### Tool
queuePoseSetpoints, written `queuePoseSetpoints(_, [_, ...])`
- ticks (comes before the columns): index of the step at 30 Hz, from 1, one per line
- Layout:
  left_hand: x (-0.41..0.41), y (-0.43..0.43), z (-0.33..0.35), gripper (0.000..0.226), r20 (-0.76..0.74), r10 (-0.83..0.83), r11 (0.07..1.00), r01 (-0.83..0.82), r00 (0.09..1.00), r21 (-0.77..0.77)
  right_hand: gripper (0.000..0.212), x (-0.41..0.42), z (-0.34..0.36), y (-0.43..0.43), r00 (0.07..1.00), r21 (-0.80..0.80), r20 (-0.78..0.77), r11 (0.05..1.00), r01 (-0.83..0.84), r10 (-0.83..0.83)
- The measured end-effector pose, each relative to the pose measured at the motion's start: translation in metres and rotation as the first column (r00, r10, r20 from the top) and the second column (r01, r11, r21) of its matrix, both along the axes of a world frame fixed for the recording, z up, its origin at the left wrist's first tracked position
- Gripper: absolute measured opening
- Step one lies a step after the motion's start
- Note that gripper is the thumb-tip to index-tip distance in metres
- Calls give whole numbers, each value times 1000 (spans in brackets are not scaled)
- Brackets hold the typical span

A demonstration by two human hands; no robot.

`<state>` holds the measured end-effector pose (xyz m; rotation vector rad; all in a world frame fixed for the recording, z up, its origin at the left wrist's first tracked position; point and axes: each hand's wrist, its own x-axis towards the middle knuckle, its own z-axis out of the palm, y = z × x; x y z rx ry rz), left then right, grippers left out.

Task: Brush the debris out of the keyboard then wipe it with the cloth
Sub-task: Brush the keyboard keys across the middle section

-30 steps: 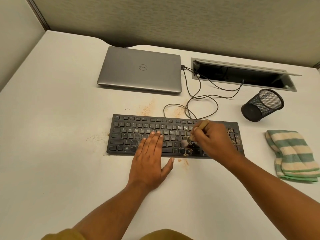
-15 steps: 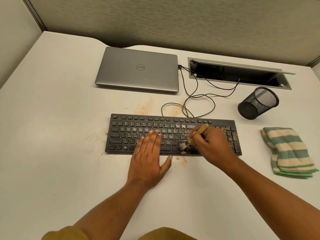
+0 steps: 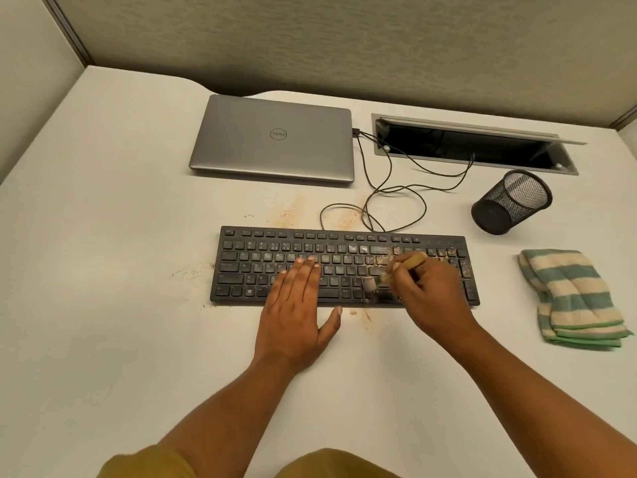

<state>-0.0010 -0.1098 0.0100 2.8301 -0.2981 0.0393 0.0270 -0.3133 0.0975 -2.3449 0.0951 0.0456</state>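
Black matte plastic, low and flat: keyboard (image 3: 248, 267) lying lengthwise on the pale, smooth surface (image 3: 103, 305), near the person, right-hand keys speckled with tan, crumb-like debris (image 3: 381, 259). Flat across the middle keys, the left hand (image 3: 296, 305), fingers straight, thumb off the near edge, pinning the board in place. Curled round a pale wooden handle, the right hand (image 3: 431, 291), gripping a small brush (image 3: 410, 261) with soft grey bristles down on the lower right rows. Judged as mid-brushing, with the wipe not yet begun. Best done in short, light flicks along the gaps between keys, always towards one edge, preferably the near one, with some grit already lying on the surface there. No hard pressing: risk of splaying the bristles and pushing fine grains under the caps. Worth sweeping the far-right key block too, visibly dusty. Well to the right of the keyboard and untouched, a striped cloth (image 3: 572, 298), green and cream, thick, soft, loosely folded. Farther off: closed silver laptop (image 3: 275, 139) with a smooth metal lid; thin dark cable (image 3: 379, 194) looping towards the keyboard's far edge; black wire-mesh cup (image 3: 510, 201); more tan dust (image 3: 289, 212) scattered just beyond the far edge.
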Motion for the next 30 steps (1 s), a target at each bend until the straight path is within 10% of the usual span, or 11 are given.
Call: queuePoseSetpoints(30, [1, 0, -4, 74, 18, 14, 1000, -14, 1000, -21, 21, -15, 0, -18, 996, -65, 65, 996, -62, 66])
